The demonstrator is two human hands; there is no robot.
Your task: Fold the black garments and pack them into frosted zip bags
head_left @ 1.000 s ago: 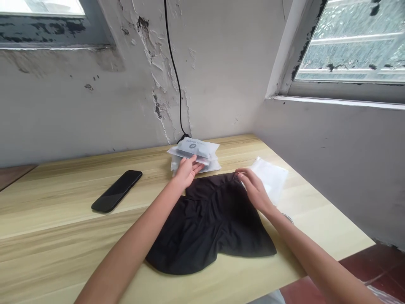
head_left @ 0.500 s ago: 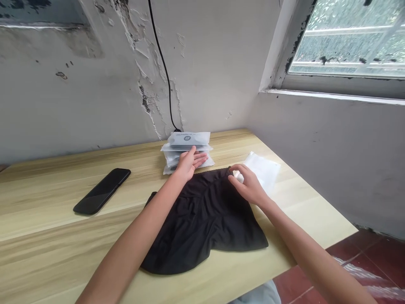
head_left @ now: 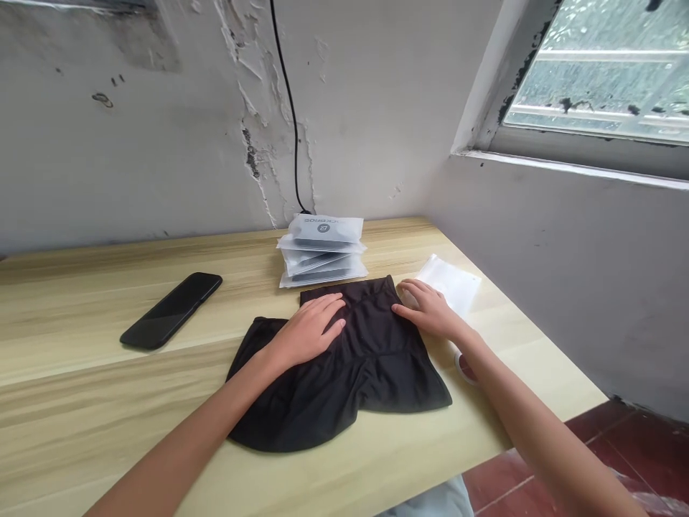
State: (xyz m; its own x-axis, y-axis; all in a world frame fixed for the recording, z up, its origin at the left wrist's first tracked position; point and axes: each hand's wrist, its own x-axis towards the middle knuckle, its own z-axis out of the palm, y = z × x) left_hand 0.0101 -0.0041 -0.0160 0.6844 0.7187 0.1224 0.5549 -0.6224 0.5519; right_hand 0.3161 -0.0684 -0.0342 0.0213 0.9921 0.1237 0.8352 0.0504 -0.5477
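Phone: a black phone (head_left: 171, 311) lay face up on the bench (head_left: 108, 409), left of everything else and well apart from the hands.

Left hand: the left hand (head_left: 309, 332) was open, palm down on the shorts, gripping nothing.

Shorts: the black shorts (head_left: 371, 362) lay flat in the middle of the bench, spread out and unfolded, outside any bag, with both hands on them.

Pouches: a stack of frosted plastic pouches (head_left: 321, 251) sat just beyond the waistband, with dark contents showing through. What they held was too blurred to tell.

Right hand: the right hand (head_left: 428, 310) was also open, its fingers resting at the shorts' upper right edge, not gripping.

Bag: a translucent white plastic bag (head_left: 451, 283) lay flat just beside the right hand, partly beneath it. Its contents could not be told.

Round object: a small round object (head_left: 463, 366) sat under the right wrist.
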